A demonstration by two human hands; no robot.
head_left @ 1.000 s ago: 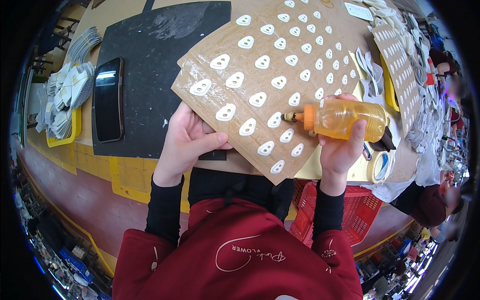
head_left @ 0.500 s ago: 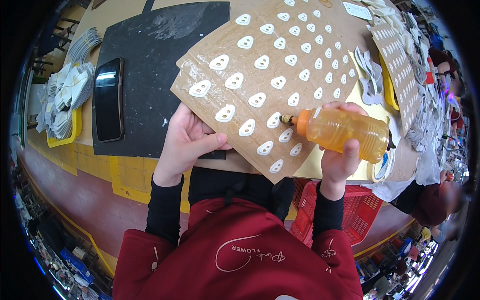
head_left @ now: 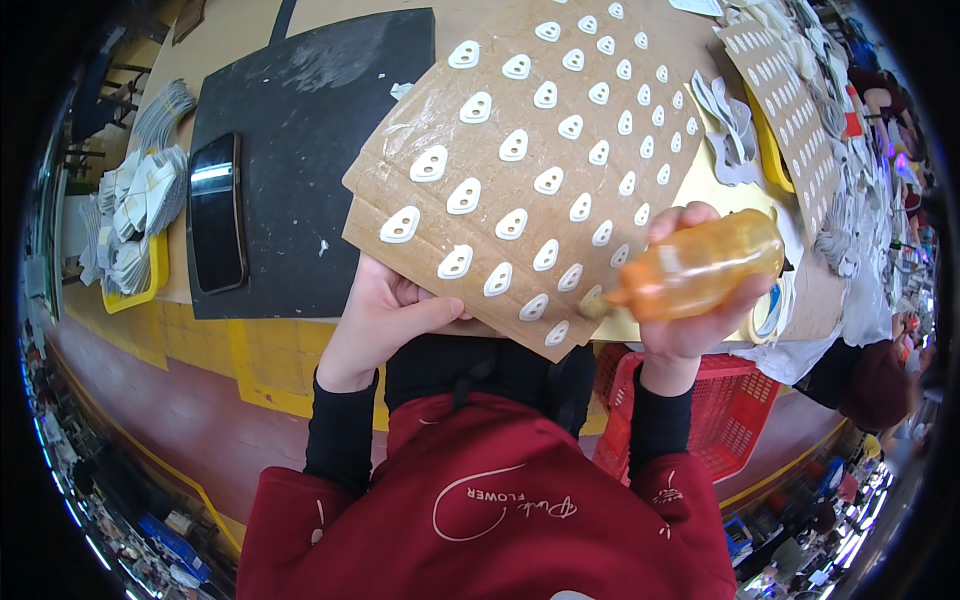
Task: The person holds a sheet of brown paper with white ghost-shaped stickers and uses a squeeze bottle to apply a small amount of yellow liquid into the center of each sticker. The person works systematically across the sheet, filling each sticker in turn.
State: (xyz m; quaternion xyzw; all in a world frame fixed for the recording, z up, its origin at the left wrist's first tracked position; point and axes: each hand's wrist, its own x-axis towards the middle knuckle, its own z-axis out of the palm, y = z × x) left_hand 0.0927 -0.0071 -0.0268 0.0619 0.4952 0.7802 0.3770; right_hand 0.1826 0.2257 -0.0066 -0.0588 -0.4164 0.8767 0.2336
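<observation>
Over a table (head_left: 235, 45), the left hand (head_left: 385, 322) pinches a sheet (head_left: 545, 214) between thumb and fingers while the right hand (head_left: 682, 335) closes around a bottle (head_left: 712, 265), whose blurred nozzle (head_left: 599, 303), left of that hand's fingers, could smear the white pieces (head_left: 534, 306) if squeezed too hard.
</observation>
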